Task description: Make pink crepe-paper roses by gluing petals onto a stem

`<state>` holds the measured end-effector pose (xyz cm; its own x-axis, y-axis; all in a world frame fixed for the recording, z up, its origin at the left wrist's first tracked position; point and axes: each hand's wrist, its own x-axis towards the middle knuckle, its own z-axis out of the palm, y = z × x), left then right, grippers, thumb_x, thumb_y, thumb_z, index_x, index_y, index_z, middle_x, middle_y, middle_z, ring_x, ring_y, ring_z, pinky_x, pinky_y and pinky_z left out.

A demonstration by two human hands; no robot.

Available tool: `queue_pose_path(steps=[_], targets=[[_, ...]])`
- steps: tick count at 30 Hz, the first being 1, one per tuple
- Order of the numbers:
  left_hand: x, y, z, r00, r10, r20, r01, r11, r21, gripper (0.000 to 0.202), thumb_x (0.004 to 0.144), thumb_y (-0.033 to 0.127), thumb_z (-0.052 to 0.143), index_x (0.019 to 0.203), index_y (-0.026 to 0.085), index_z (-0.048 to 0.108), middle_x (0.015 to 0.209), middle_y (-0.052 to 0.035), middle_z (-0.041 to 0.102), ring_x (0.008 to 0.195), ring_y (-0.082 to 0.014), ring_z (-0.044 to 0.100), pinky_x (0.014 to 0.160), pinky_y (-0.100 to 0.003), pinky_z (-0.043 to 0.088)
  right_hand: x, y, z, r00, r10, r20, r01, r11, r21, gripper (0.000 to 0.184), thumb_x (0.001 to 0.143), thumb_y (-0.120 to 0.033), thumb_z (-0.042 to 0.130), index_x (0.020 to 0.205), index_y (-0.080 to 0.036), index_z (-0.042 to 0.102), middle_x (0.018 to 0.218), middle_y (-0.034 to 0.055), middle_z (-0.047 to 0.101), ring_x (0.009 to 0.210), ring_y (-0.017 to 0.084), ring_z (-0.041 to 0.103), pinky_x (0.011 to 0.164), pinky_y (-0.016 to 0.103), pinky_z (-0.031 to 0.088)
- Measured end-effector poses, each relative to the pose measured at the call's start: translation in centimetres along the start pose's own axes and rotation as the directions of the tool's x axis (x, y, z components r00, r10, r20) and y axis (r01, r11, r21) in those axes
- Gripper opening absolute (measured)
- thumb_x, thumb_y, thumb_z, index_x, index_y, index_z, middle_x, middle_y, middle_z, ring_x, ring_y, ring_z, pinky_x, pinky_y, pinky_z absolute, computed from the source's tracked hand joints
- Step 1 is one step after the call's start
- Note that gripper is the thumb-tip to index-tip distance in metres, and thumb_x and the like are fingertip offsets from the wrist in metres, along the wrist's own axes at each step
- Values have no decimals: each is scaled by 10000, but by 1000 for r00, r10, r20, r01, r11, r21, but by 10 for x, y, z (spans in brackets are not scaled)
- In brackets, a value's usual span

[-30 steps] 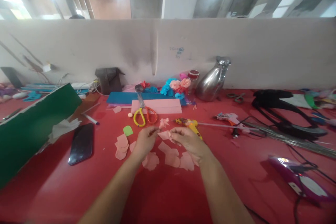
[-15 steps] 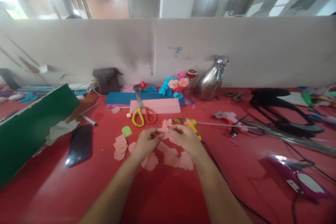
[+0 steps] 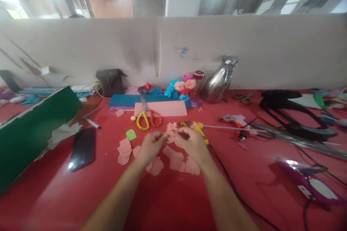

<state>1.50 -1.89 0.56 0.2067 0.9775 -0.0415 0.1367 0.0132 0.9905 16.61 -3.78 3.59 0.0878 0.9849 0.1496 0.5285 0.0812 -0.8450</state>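
Observation:
My left hand (image 3: 150, 146) and my right hand (image 3: 191, 143) meet over the red table (image 3: 173, 202), fingers pinched together on a small pink paper petal (image 3: 170, 138). More cut pink petals (image 3: 177, 162) lie loose on the table just below both hands, and a small stack of them (image 3: 124, 150) sits to the left. A yellow glue gun (image 3: 195, 127) lies right behind my right hand. Yellow and orange scissors (image 3: 148, 117) rest a little beyond my left hand.
A black phone (image 3: 82, 148) and a green board (image 3: 32, 130) lie at the left. Pink and blue paper sheets (image 3: 162, 107), paper flowers (image 3: 181, 88) and a silver jug (image 3: 218, 83) stand by the back wall. Wires (image 3: 295, 140), cables and a purple tool (image 3: 309, 184) crowd the right.
Both hands drew closer together and a little farther from me, still working the pink petal between the fingertips. Nothing else on the table moved.

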Motion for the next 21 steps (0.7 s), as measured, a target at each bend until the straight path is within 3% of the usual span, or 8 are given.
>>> queue_pose_path(steps=[10, 15, 17, 19, 21], targets=[[1, -4, 3, 1000, -11, -3, 11, 999, 35, 337, 744, 448, 535, 598, 145, 555, 485, 39, 411, 467, -79, 350, 470, -213, 241, -1, -4, 6, 968, -219, -121, 200, 968, -150, 125, 702, -269, 553, 595, -205, 554, 664, 18, 611, 555, 135, 466, 545, 261, 364], [-1, -1, 4, 1000, -21, 3, 21, 997, -70, 368, 742, 488, 535, 607, 146, 557, 490, 38, 415, 455, -73, 333, 459, -213, 230, -6, -10, 4, 930, -315, -187, 308, 949, -69, 110, 759, -264, 536, 676, -211, 586, 744, 36, 615, 651, 161, 517, 594, 271, 395], [-1, 1, 4, 1000, -14, 12, 16, 989, -145, 365, 742, 486, 543, 616, 144, 562, 517, 31, 441, 470, -70, 343, 468, -209, 245, -8, -10, 1, 909, -299, -291, 314, 949, 4, 114, 787, -275, 516, 717, -206, 574, 780, 38, 599, 683, 161, 517, 622, 271, 404], [-2, 2, 4, 1000, 0, 13, 3, 975, -224, 358, 747, 477, 546, 627, 140, 570, 546, 23, 467, 486, -67, 355, 483, -205, 265, -7, -7, -1, 899, -207, -387, 257, 963, 82, 119, 804, -284, 497, 735, -203, 550, 754, 26, 569, 673, 153, 502, 625, 267, 401], [-2, 3, 4, 1000, 14, 17, -8, 953, -302, 347, 755, 467, 546, 645, 139, 575, 586, 11, 506, 498, -65, 376, 499, -203, 285, -5, -4, 1, 935, -92, -343, 158, 973, 170, 128, 803, -290, 494, 732, -199, 549, 705, 11, 554, 645, 147, 495, 605, 261, 397]])
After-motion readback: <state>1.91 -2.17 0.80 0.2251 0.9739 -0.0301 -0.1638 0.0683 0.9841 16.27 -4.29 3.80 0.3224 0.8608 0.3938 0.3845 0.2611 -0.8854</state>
